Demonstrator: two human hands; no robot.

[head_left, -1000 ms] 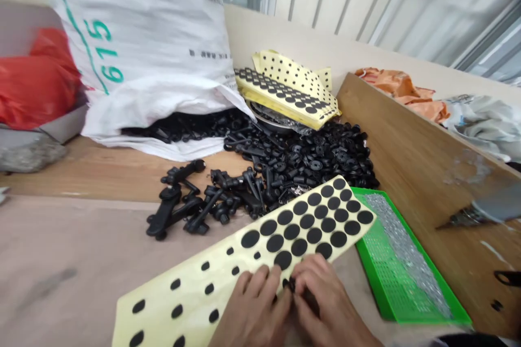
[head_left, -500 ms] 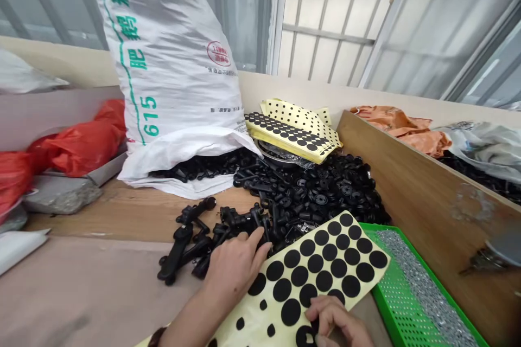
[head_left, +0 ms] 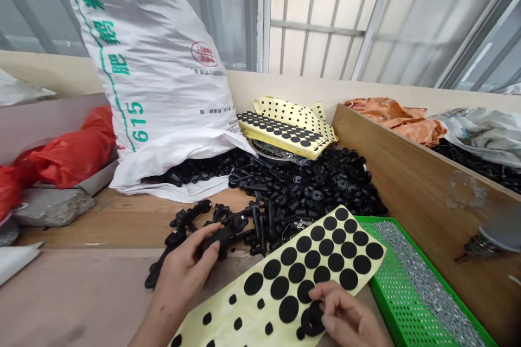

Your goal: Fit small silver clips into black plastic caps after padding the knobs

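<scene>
Far left of the left hand's grip: red plastic bag (head_left: 73,154) above a grey slab (head_left: 57,207). Just left of the left hand (head_left: 183,271), a black lever part (head_left: 160,263) lay loose on the bench. The left hand's thumb and fingers were clamped on a black crank-shaped part (head_left: 228,234) at the near edge of the loose pieces; more of them crowded its far side. Beyond and to the right of that grip, a large heap of black fittings (head_left: 325,184). Yellow sticker sheets (head_left: 288,119) lay behind the heap. Dotted adhesive sheet (head_left: 249,312) slanted between the two hands and under the right hand (head_left: 345,317), whose thumb and fingertips were pinched together on a black ring (head_left: 312,319). Wooden partition (head_left: 407,165) ran beyond and right of that pinch, an orange bag (head_left: 391,114) behind it.

Half a second before, the left hand reached over the loose pieces, no part visible in its fingers; now the crank-shaped part was in them. The right hand had stayed over the sheet, its ring now showing more fully.

Containers: white woven sack (head_left: 158,76), beyond the left grip, mouth open on black parts. Green perforated tray (head_left: 401,279), just right of the right hand, held small silvery pieces (head_left: 423,276) along its far side.
</scene>
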